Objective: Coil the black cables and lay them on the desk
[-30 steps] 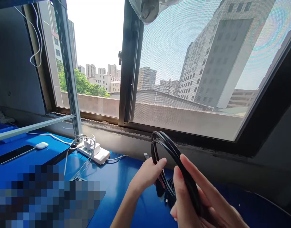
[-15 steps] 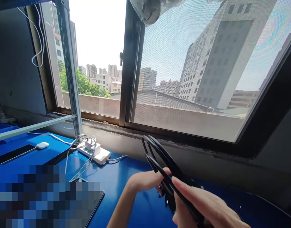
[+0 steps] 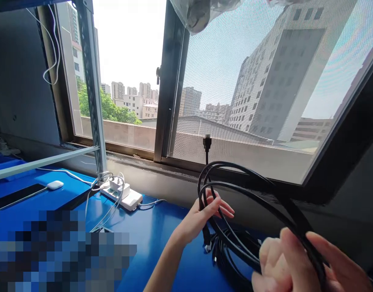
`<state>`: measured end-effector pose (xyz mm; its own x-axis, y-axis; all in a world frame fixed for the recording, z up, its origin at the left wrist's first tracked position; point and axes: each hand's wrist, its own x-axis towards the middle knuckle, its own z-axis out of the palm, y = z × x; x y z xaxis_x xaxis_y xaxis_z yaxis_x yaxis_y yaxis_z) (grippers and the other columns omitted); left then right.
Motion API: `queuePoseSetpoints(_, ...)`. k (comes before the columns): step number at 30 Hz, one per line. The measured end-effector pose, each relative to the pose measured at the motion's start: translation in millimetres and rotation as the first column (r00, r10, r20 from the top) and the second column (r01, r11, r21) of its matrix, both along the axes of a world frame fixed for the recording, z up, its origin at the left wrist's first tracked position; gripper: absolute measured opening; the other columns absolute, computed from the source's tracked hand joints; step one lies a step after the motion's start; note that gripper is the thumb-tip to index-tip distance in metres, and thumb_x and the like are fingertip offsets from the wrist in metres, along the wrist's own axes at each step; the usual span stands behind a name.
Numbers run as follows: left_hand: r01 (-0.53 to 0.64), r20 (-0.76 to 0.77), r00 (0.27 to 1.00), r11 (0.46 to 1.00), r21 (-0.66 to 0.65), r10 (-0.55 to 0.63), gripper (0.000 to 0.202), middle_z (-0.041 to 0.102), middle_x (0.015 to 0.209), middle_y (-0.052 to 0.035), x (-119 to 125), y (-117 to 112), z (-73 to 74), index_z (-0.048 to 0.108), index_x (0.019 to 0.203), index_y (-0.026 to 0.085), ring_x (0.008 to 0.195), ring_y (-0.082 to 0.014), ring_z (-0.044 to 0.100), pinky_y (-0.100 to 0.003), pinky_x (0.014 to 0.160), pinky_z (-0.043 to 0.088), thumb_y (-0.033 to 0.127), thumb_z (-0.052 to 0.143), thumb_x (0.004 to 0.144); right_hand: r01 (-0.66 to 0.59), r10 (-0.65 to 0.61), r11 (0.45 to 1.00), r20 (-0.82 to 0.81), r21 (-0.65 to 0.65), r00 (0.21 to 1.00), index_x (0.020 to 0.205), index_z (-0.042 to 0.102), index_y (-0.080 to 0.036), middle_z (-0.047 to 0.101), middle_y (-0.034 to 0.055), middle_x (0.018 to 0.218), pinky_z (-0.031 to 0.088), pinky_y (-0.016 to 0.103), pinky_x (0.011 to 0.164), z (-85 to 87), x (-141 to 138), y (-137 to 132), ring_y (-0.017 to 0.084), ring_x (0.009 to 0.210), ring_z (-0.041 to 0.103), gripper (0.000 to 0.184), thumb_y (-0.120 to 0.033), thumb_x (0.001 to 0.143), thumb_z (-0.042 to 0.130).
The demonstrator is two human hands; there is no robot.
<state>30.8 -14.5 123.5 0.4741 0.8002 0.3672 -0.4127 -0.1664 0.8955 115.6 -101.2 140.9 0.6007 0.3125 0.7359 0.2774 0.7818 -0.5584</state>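
Black cable (image 3: 297, 213), coiled in loose loops, is up off the desk (image 3: 162, 231) in the head view, right of centre and in front of the window (image 3: 171, 93). Right hand (image 3: 296, 261) has it pinched between thumb and fingers, near side, where the strands bunch together. Left hand (image 3: 194, 221) is at the far left end of the loops, thumb across the strands and fingers spread; can't tell if it's really gripping or just steadying. One plug (image 3: 207, 144) pokes straight up above that hand. More black cable (image 3: 232, 269) lies on the desk underneath; no clue if it's joined on. White power strip (image 3: 133, 199) sits well off to the left.

Handling-wise, I'd guess it's light, a bit springy, kinda smooth, so loops could slide. I'd hold the bunched strands and go easy on the plug.
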Motion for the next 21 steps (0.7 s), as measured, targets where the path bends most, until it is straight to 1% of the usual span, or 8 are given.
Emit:
queuePoseSetpoints(2,-0.031,0.103,0.994,0.999,-0.020,0.033,0.050,0.069,0.078,-0.0073,0.7,-1.3,2.8,0.050,0.078,0.017,0.077,-0.0197,0.066,-0.029,0.073,0.047,0.065,0.062,0.074,-0.063,0.070,0.997,-0.201,0.043,0.977,0.085,0.067,-0.023,0.036,-0.0124,0.030,0.025,0.018,0.028,7.4,-5.4,9.3,0.005,0.021,0.024,0.009,-0.025,0.078,0.072)
queuePoseSetpoints(4,-0.023,0.216,0.976,0.997,-0.075,0.039,0.048,0.068,0.072,-0.0038,1.3,-1.1,3.6,0.048,0.081,0.018,0.072,-0.0192,0.068,-0.028,0.069,0.050,0.063,0.065,0.074,-0.135,0.141,0.990,-0.377,0.044,0.915,0.087,0.066,-0.021,0.032,-0.0142,0.028,0.022,0.016,0.029,14.5,-9.1,18.2,0.003,0.022,0.021,0.018,-0.027,0.073,0.075)
queuePoseSetpoints(7,-0.009,0.328,0.944,0.992,-0.127,0.050,0.049,0.061,0.058,0.0041,0.3,0.7,3.9,0.047,0.088,0.020,0.054,-0.0156,0.064,-0.023,0.051,0.047,0.061,0.068,0.072,-0.247,0.200,0.968,-0.454,-0.044,0.868,0.098,0.065,-0.020,0.033,-0.0149,0.030,0.022,0.013,0.030,19.4,-7.7,27.0,0.002,0.024,0.022,0.034,-0.028,0.067,0.077)
queuePoseSetpoints(10,-0.079,0.349,0.929,0.988,-0.135,0.122,0.050,0.047,0.047,0.0107,-4.9,3.1,5.3,0.049,0.093,0.020,0.036,-0.0091,0.051,-0.017,0.037,0.036,0.059,0.071,0.071,-0.289,0.214,0.943,-0.362,-0.167,0.907,0.107,0.065,-0.019,0.040,-0.0127,0.035,0.021,0.013,0.028,16.2,-1.4,30.4,0.002,0.024,0.025,0.042,-0.036,0.069,0.076)
queuePoseSetpoints(13,-0.188,0.302,0.929,0.975,-0.117,0.216,0.052,0.041,0.044,0.0119,-14.3,4.6,7.9,0.052,0.092,0.018,0.031,-0.0059,0.041,-0.016,0.032,0.029,0.060,0.072,0.068,-0.121,0.086,0.957,-0.141,-0.263,0.986,0.107,0.066,-0.018,0.053,-0.0065,0.044,0.027,0.014,0.027,10.3,2.7,31.2,0.004,0.027,0.035,0.043,-0.042,0.073,0.073)
queuePoseSetpoints(15,-0.242,0.235,0.937,0.966,-0.096,0.258,0.053,0.041,0.044,0.0114,-21.8,4.6,10.0,0.054,0.090,0.017,0.030,-0.0056,0.038,-0.017,0.030,0.027,0.061,0.071,0.067,0.006,0.002,0.965,0.029,-0.264,1.000,0.107,0.067,-0.019,0.064,-0.0004,0.061,0.036,0.016,0.029,7.2,3.7,31.8,0.006,0.035,0.045,0.042,-0.041,0.072,0.074)
queuePoseSetpoints(18,-0.292,0.119,0.947,0.955,-0.057,0.297,0.052,0.042,0.045,0.0108,-33.0,2.5,14.2,0.055,0.093,0.016,0.030,-0.0057,0.037,-0.017,0.030,0.027,0.061,0.067,0.069,0.064,-0.008,0.969,0.227,-0.239,0.974,0.115,0.066,-0.026,0.069,0.0049,0.096,0.043,0.017,0.034,3.4,4.6,33.8,0.006,0.045,0.052,0.047,-0.039,0.071,0.076)
queuePoseSetpoints(21,-0.319,0.008,0.948,0.948,-0.011,0.319,0.054,0.042,0.045,0.0107,-42.0,-2.6,19.4,0.056,0.099,0.016,0.030,-0.0060,0.037,-0.018,0.030,0.029,0.062,0.063,0.071,0.076,-0.014,0.977,0.294,-0.201,0.956,0.119,0.064,-0.031,0.066,0.0029,0.103,0.042,0.016,0.036,0.2,6.1,37.2,0.004,0.048,0.051,0.046,-0.040,0.075,0.074)
